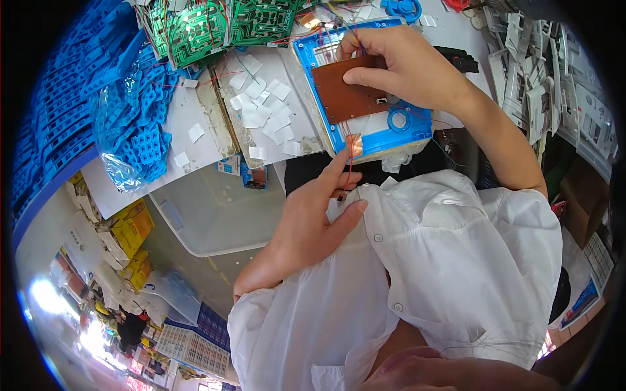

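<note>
My right hand (414, 68) pinches a brown circuit board (349, 91) between thumb and fingers, holding it over a blue plastic housing (381, 140) at the table's front edge. Thin wires run from around the board. A small copper-coloured strip (354, 144) sits at the housing's lower left, with red wires beside it. My left hand (310, 218) points its index finger up to the strip's edge, seemingly touching it. Its thumb stands apart and the other fingers are partly hidden; I see nothing held there.
Green circuit boards (189, 32) with wires lie at the back left. White square pads (261, 114) are scattered left of the housing. Blue plastic parts (137, 137) pile up at the left, white casings (535, 85) at the right. A translucent bin (215, 225) stands below the table edge.
</note>
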`<state>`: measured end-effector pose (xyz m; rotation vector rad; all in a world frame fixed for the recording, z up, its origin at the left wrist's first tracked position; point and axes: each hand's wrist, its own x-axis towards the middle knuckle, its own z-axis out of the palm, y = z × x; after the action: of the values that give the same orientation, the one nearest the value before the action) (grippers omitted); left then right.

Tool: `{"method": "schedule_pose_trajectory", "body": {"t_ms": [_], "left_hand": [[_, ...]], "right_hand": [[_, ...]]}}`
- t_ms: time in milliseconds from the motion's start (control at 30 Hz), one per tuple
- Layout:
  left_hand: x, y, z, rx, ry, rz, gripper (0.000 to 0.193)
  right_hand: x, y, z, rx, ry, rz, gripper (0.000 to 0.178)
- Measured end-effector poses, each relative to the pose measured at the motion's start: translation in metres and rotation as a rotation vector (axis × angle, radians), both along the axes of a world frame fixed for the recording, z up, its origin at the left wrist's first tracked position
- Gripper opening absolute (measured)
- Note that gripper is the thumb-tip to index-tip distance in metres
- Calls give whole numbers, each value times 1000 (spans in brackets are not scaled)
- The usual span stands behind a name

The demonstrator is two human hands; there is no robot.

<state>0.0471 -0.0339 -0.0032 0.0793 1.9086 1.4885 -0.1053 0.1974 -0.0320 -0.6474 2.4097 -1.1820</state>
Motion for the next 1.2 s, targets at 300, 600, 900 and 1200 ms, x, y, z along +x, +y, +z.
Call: {"method": "schedule_pose_trajectory", "body": {"t_ms": [300,600,900,1200], "left_hand": [[-69,0,-11,-548,1095,-273,44],[-75,2,-16,-635,1125,-433,54],[-94,-1,-7,-606,1113,-577,60],[-103,6,6,-610,1070,-633,56]], "right_hand": [[-3,-4,0,155,293,72,33],[36,21,11,143,626,77,49],[54,11,18,376,607,292,61],[61,5,15,388,662,249,67]]}}
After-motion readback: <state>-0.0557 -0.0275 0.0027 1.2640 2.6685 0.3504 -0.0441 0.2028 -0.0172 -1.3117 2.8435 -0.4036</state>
